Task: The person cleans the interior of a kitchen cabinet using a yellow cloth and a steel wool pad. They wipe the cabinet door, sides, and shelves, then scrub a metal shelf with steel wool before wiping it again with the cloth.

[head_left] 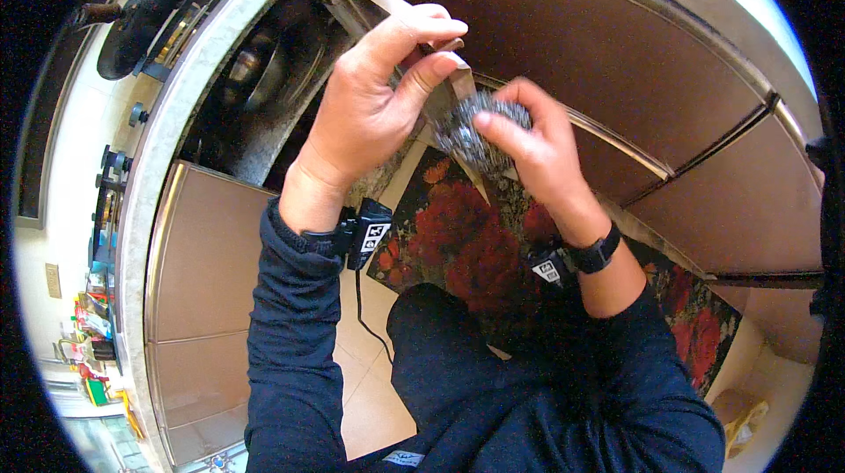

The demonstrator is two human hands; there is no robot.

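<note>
My left hand (376, 90) pinches a flat metal piece (463, 81) between thumb and fingers, above the floor in front of the cabinets. My right hand (544, 140) grips a steel wool scourer (478, 133), blurred by motion, which touches the lower part of that metal piece. A narrow pointed end shows below the scourer; whether it belongs to the same piece I cannot tell. Part of the piece lies hidden behind my left fingers and the scourer.
An open cabinet compartment at the left holds a dark metal pan (254, 74). Brown cabinet fronts (594, 31) curve along the right. On the countertop stand a black wok (146, 16) and a gas hob (175, 31). A floral mat (462, 242) covers part of the tiled floor.
</note>
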